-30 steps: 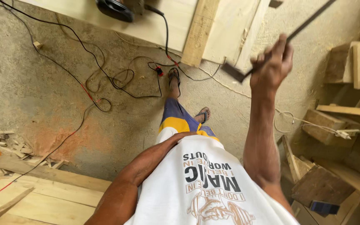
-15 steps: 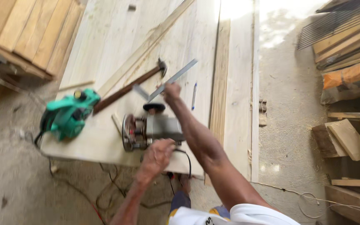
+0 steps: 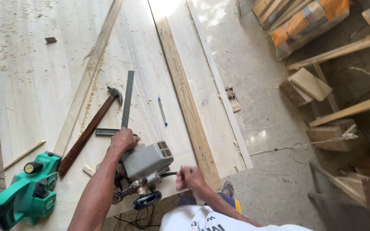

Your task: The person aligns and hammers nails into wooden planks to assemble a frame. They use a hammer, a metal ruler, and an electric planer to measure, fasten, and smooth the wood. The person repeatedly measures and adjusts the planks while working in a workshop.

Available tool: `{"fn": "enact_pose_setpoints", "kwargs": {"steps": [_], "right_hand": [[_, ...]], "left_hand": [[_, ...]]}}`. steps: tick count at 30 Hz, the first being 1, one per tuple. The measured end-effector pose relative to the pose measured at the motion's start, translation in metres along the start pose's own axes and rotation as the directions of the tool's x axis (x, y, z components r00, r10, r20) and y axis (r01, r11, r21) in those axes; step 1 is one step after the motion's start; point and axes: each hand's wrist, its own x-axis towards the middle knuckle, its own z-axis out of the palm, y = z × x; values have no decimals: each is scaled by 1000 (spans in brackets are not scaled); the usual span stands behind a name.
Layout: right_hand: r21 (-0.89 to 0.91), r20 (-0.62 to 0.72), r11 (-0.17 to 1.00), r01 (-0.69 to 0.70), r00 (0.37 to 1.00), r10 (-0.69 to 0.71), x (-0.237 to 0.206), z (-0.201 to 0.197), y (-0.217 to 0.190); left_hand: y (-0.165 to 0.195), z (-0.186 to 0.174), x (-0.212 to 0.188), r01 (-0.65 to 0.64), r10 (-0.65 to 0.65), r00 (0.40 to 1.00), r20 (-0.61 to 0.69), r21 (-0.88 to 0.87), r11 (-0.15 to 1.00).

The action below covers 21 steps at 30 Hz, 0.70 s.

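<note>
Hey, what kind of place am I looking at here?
Most likely a carpentry workshop. A big board carries a circular saw, a green planer, a hammer and a steel square, with offcuts on the floor.

The grey circular saw [image 3: 144, 167] sits on the near edge of the pale wooden board, its boxy vented motor housing on top, its black handle hanging over the edge and a black cord trailing off below. The metal try square [image 3: 125, 109] lies flat just beyond it, long blade pointing away, its short arm running left near the saw.
</note>
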Motion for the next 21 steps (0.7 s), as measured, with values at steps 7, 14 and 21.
{"fn": "enact_pose_setpoints", "kwargs": {"steps": [7, 14, 21], "right_hand": [[248, 393, 899, -361, 886, 248, 17, 55, 83], [405, 387, 823, -400, 890, 242, 27, 86, 68], [589, 275, 720, -368, 929, 249, 31, 93, 85]], "left_hand": [[-7, 4, -2, -180, 192, 976, -103, 121, 976], [-12, 4, -16, -169, 162, 971, -178, -22, 985], [-26, 9, -21, -133, 133, 979, -152, 13, 991]]}}
